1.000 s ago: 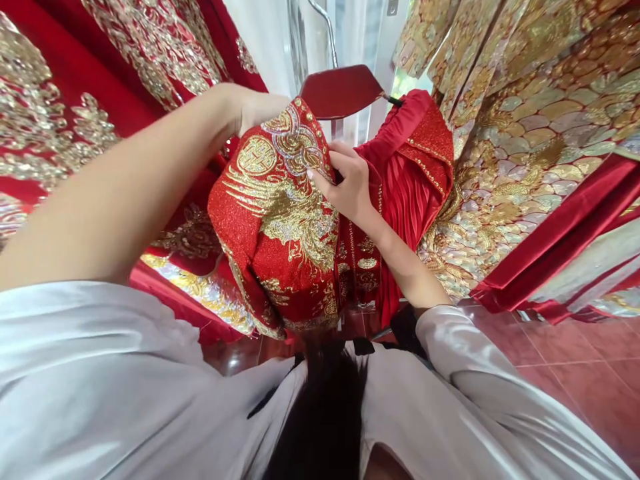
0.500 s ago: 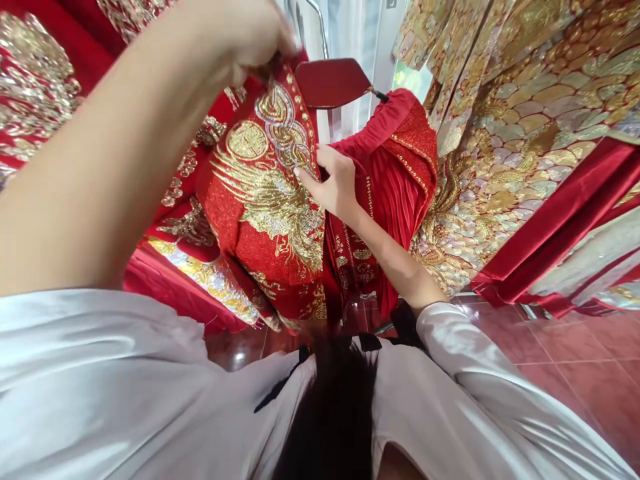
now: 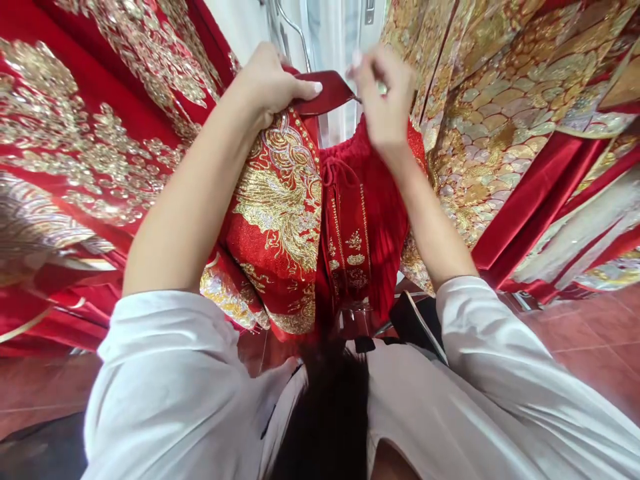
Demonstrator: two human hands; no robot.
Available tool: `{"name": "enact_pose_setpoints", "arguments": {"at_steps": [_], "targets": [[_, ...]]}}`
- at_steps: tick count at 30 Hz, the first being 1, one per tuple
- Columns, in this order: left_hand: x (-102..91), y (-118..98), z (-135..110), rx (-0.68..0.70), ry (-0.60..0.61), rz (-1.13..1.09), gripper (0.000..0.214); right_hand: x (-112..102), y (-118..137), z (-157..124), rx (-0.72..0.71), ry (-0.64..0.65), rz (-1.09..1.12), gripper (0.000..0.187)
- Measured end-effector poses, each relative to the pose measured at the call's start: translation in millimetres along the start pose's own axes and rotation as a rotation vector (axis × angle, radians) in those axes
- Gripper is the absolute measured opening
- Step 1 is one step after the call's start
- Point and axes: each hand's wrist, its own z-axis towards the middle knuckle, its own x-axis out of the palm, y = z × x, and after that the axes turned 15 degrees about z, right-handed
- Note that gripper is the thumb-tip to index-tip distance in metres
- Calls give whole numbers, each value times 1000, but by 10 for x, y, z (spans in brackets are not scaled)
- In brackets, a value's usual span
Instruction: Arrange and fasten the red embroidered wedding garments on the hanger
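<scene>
A red jacket (image 3: 280,200) with gold phoenix embroidery hangs on a wide dark red hanger (image 3: 327,93). My left hand (image 3: 270,83) is closed at the jacket's shoulder, its thumb lying across the hanger; its other fingers are mostly hidden. Beside the jacket hangs a red pleated skirt (image 3: 385,220) with a gathered waistband and a tied cord bow (image 3: 343,172). My right hand (image 3: 385,93) is raised at the skirt's waistband, by the hanger's right end. Its fingers look bent but are smeared by motion, so what they hold, if anything, cannot be made out.
Red garments with gold and silver beading (image 3: 125,133) hang close on the left. Gold scale-patterned garments (image 3: 480,147) hang on the right, beside a red velvet edge (image 3: 535,207). A metal rail (image 3: 300,33) stands behind, above the reddish tiled floor (image 3: 585,327).
My left hand has shifted from the jacket's upper edge onto the hanger. My right hand has left the jacket front and risen to the hanger's right end. The skirt's cord bow now shows.
</scene>
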Motion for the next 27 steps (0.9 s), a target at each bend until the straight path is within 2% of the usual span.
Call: {"name": "enact_pose_setpoints", "arguments": {"at_steps": [1, 2, 4, 5, 7, 10, 12, 14, 16, 20, 21, 24, 27], "targets": [[-3, 9, 5, 8, -10, -12, 40, -73, -51, 140, 57, -4, -40, 19], [-7, 17, 15, 19, -32, -12, 41, -123, -109, 256, 195, 61, -63, 17], [-23, 28, 46, 23, -63, 2, 44, -160, -219, 401, 462, 266, -52, 21], [-40, 30, 66, 20, -64, 4, 43, -158, -262, 432, 548, 365, -7, 23], [-94, 26, 114, 5, 5, -2, 36, -141, -320, 447, 579, 484, 91, 22], [-201, 28, 189, -21, 262, 30, 17, -125, -372, 469, 609, 704, 246, 27], [-260, 64, 234, 42, 378, 80, 9, -109, -414, 519, 633, 910, 332, 43], [-294, 134, 272, 171, 418, 78, 11, -74, -465, 577, 690, 1032, 359, 58], [-307, 218, 301, 269, 426, 60, 22, -31, -508, 613, 696, 1040, 344, 66], [-300, 337, 329, 302, 471, 35, 32, 2, -524, 597, 516, 1063, 328, 67], [-298, 354, 331, 308, 487, 7, 31, -6, -512, 583, 546, 1034, 295, 68], [-296, 386, 336, 322, 514, -69, 30, -55, -451, 555, 792, 920, 205, 66], [-301, 410, 339, 299, 502, -39, 33, -107, -395, 561, 893, 928, 293, 55]]}}
